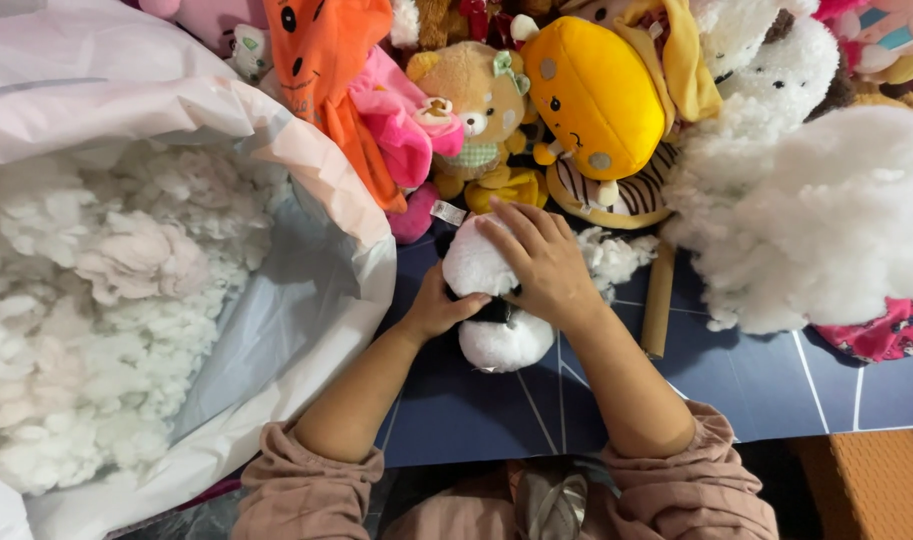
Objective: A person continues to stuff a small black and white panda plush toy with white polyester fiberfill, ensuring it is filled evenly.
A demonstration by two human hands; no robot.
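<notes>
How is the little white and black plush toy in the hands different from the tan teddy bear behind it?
The white and black plush toy lies on the dark blue mat, gripped by both hands; the tan teddy bear with a green bow sits untouched in the pile. The held toy is two-tone, the bear tan. Both are soft stuffed toys.
</notes>
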